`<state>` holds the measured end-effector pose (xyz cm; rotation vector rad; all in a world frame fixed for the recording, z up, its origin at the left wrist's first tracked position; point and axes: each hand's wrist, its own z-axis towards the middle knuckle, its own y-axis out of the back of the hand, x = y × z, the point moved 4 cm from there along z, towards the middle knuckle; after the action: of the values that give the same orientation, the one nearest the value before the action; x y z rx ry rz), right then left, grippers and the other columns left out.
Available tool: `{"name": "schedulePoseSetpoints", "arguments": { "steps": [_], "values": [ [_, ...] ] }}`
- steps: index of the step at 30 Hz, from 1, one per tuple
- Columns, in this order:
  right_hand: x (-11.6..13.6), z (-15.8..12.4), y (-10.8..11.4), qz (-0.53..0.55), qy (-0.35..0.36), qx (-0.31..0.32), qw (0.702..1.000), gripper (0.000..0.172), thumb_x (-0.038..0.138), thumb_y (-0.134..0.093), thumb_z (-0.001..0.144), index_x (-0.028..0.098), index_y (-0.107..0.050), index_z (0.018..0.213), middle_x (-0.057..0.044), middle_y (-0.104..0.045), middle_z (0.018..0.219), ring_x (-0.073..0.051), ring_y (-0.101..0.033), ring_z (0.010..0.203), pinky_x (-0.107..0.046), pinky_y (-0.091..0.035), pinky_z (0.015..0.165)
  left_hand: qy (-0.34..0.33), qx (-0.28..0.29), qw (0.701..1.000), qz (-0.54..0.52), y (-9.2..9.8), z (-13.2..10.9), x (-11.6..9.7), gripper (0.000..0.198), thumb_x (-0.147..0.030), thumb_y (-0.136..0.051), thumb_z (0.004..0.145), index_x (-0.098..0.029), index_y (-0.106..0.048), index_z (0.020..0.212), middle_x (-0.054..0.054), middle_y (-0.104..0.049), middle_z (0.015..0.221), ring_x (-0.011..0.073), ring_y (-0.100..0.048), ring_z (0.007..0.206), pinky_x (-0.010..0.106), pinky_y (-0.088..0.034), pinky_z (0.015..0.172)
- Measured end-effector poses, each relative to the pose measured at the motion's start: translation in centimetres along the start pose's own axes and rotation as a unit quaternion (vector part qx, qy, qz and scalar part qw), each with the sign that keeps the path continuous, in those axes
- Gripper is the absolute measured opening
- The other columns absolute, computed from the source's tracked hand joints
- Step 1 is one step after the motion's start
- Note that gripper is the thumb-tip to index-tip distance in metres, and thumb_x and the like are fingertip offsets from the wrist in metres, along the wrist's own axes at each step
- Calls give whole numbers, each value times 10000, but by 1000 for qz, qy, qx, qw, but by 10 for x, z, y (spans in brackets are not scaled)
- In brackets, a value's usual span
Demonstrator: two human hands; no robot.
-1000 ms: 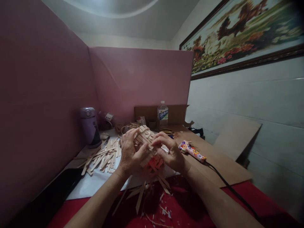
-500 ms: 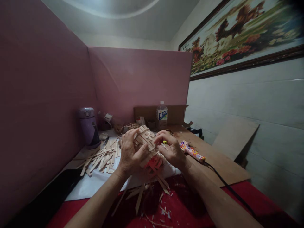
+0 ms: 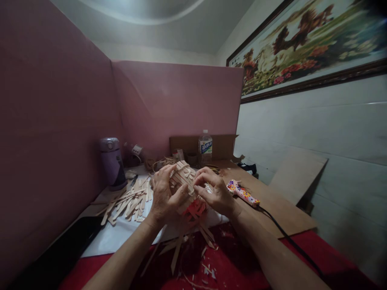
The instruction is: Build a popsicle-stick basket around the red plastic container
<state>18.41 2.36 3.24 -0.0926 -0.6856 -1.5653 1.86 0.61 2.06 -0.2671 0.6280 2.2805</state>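
Note:
A small craft piece of wooden sticks (image 3: 180,177) is tilted toward me, with a pale flower shape (image 3: 189,173) on its face. My left hand (image 3: 165,191) is closed round its left side, thumb along the lower edge. At the right edge, my right hand (image 3: 216,189) has its thumb and fingers pinched together against the piece; whatever lies between those fingertips is too small to make out. Below the piece is a red bundle (image 3: 194,212), partly covered by the hands. Loose wooden sticks (image 3: 133,203) lie in a pile left of my left hand.
A flower-patterned glue gun (image 3: 243,194) with a black cord rests on a brown board (image 3: 278,213) at right. Behind stand a plastic bottle (image 3: 205,148) and a purple flask (image 3: 112,163). Stick scraps (image 3: 178,249) litter the red cloth (image 3: 238,266) in front.
My right hand has shifted very slightly left along the edge of the stick piece. My left hand keeps its hold, and the view has moved a little.

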Motion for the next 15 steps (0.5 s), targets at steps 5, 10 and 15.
{"name": "schedulePoseSetpoints", "arguments": {
  "steps": [5, 10, 15],
  "values": [
    [-3, -2, -2, 2, 2, -4, 1000, 80, 118, -571, 811, 196, -576, 796, -14, -511, 838, -131, -469, 717, -266, -406, 656, -12, 5, 1000, 0, 0, 0, -2, 492, -303, -640, 796, -219, -467, 1249, 95, -512, 1260, 266, -450, 1168, 435, -355, 1003],
    [-6, -2, -3, 23, 19, 51, 998, 180, 109, -558, 839, 217, -660, 941, -29, -496, 918, -129, -503, 790, -241, -422, 655, -31, 8, 999, 5, 0, 1, -3, 484, -313, -636, 810, -212, -463, 1250, 98, -511, 1265, 266, -444, 1172, 437, -352, 1007],
    [-6, 1, 0, 9, 7, 77, 997, 175, 64, -570, 814, 208, -655, 868, -17, -491, 893, -117, -492, 757, -236, -415, 658, -45, 10, 999, 7, 0, 0, -3, 488, -336, -628, 818, -214, -457, 1259, 99, -503, 1273, 270, -432, 1192, 436, -343, 1021]
  ]
}}
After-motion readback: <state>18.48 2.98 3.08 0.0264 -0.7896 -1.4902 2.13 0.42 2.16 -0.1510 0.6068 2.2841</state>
